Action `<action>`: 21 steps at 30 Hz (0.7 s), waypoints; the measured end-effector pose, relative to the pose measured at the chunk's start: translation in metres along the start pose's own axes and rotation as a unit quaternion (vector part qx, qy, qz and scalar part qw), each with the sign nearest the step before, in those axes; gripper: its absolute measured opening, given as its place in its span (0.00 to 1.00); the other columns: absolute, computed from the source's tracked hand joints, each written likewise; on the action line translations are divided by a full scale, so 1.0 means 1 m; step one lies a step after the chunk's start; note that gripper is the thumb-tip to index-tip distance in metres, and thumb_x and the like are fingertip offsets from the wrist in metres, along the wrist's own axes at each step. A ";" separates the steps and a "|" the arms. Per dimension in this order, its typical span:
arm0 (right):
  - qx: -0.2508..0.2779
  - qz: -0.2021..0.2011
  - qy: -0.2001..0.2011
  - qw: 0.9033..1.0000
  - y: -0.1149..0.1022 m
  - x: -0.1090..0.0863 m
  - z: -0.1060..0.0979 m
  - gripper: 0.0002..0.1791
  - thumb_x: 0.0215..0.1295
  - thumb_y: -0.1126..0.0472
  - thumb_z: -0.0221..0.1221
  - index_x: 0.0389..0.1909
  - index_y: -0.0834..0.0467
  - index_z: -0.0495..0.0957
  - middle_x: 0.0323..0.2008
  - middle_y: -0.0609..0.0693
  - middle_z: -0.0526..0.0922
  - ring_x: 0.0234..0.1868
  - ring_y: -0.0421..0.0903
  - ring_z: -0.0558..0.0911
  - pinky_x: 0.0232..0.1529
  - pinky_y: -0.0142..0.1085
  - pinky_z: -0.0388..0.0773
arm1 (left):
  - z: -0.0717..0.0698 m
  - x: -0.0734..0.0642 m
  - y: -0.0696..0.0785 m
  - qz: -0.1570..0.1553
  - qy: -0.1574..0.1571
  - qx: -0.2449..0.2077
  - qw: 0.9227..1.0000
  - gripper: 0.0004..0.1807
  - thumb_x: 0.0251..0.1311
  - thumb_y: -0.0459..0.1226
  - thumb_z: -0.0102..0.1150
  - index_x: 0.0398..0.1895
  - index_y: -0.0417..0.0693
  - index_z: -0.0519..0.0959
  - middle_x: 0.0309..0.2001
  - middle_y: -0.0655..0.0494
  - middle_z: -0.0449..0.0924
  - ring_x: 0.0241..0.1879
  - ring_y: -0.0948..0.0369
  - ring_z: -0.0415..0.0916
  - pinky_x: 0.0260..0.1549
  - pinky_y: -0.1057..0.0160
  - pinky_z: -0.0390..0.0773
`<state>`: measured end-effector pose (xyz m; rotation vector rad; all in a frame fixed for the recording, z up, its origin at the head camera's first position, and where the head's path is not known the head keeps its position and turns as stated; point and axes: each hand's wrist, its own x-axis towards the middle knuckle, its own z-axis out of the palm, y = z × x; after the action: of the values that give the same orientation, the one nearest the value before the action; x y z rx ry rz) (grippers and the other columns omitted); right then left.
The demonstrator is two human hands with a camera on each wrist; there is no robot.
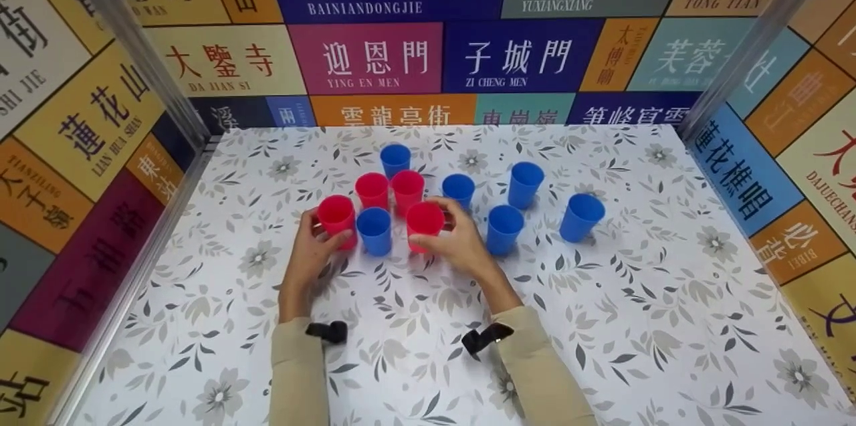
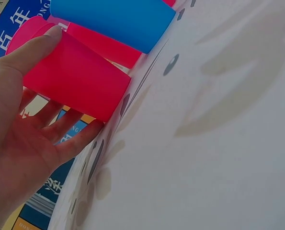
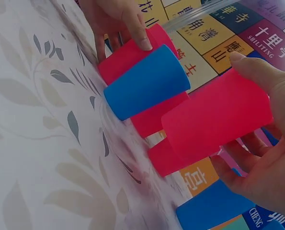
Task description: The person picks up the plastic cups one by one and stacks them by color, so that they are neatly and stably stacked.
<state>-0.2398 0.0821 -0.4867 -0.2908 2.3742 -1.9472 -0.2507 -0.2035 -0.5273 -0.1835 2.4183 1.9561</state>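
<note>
My left hand (image 1: 311, 245) holds a red cup (image 1: 336, 212) at the left end of the group, its thumb on the near side. In the left wrist view the base of this red cup (image 2: 80, 74) meets the table, with fingers behind it. My right hand (image 1: 458, 239) grips another red cup (image 1: 425, 217) between thumb and fingers. The right wrist view shows this red cup (image 3: 216, 117) tilted in frame; whether it touches the table I cannot tell. Between the hands stands an upright blue cup (image 1: 374, 232). Two red cups, one left (image 1: 372, 189) and one right (image 1: 407, 190), stand just behind.
A blue cup (image 1: 395, 160) stands at the back. To the right are several more blue cups, among them one near my right hand (image 1: 504, 229) and one farthest right (image 1: 582, 217). The flower-patterned table (image 1: 401, 359) is bounded by sign-covered walls (image 1: 374, 58).
</note>
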 end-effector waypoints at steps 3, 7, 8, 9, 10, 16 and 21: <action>0.018 -0.001 -0.001 1.000 -0.006 -0.002 0.004 0.43 0.52 0.55 0.76 0.69 0.55 0.68 0.59 0.53 0.79 0.59 0.51 0.78 0.61 0.47 0.76 | 0.000 0.000 0.000 -0.005 0.002 0.007 1.000 0.44 0.57 0.48 0.72 0.72 0.53 0.58 0.70 0.50 0.65 0.70 0.51 0.63 0.70 0.51 0.69; 0.029 -0.006 0.001 1.000 -0.015 -0.004 0.010 0.43 0.51 0.55 0.76 0.68 0.53 0.68 0.59 0.52 0.79 0.60 0.50 0.77 0.61 0.45 0.75 | 0.001 0.000 -0.002 -0.008 -0.001 -0.002 1.000 0.44 0.56 0.48 0.72 0.72 0.53 0.59 0.70 0.49 0.65 0.70 0.50 0.64 0.70 0.51 0.70; 0.031 -0.007 0.004 1.000 -0.017 -0.004 0.011 0.42 0.51 0.54 0.76 0.67 0.52 0.68 0.59 0.52 0.79 0.60 0.49 0.77 0.60 0.43 0.75 | 0.001 0.001 -0.002 -0.011 -0.004 -0.006 1.000 0.44 0.56 0.48 0.72 0.72 0.53 0.58 0.70 0.49 0.64 0.70 0.50 0.64 0.70 0.51 0.70; 0.033 -0.010 0.004 0.999 -0.019 -0.004 0.013 0.41 0.51 0.55 0.76 0.66 0.53 0.68 0.59 0.52 0.79 0.59 0.49 0.77 0.60 0.43 0.75 | 0.001 0.001 -0.003 -0.014 -0.006 -0.009 1.000 0.44 0.56 0.47 0.73 0.72 0.53 0.58 0.70 0.49 0.64 0.70 0.49 0.64 0.70 0.51 0.70; 0.036 -0.014 0.004 0.999 -0.021 -0.004 0.015 0.40 0.51 0.55 0.76 0.65 0.53 0.69 0.58 0.52 0.79 0.59 0.49 0.77 0.59 0.42 0.75 | 0.001 0.001 -0.003 -0.018 -0.007 -0.012 1.000 0.44 0.56 0.46 0.73 0.72 0.53 0.58 0.70 0.48 0.64 0.70 0.49 0.65 0.70 0.51 0.70; 0.075 -0.047 -0.008 0.996 -0.036 0.000 0.020 0.36 0.54 0.60 0.74 0.63 0.58 0.70 0.56 0.55 0.80 0.55 0.49 0.79 0.56 0.42 0.78 | 0.001 0.002 -0.003 -0.022 -0.002 -0.019 1.000 0.43 0.57 0.44 0.73 0.71 0.52 0.59 0.69 0.48 0.65 0.69 0.49 0.65 0.70 0.51 0.70; 0.087 -0.081 -0.024 0.993 -0.053 0.009 0.024 0.36 0.55 0.62 0.74 0.64 0.59 0.70 0.56 0.57 0.79 0.55 0.49 0.80 0.53 0.36 0.82 | 0.001 0.002 -0.002 -0.004 0.000 -0.020 1.000 0.42 0.57 0.44 0.73 0.71 0.50 0.59 0.68 0.47 0.65 0.68 0.50 0.66 0.69 0.51 0.71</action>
<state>-0.2386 0.0471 -0.4387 -0.5269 2.1951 -2.1740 -0.2527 -0.2027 -0.5302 -0.1932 2.3755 2.0016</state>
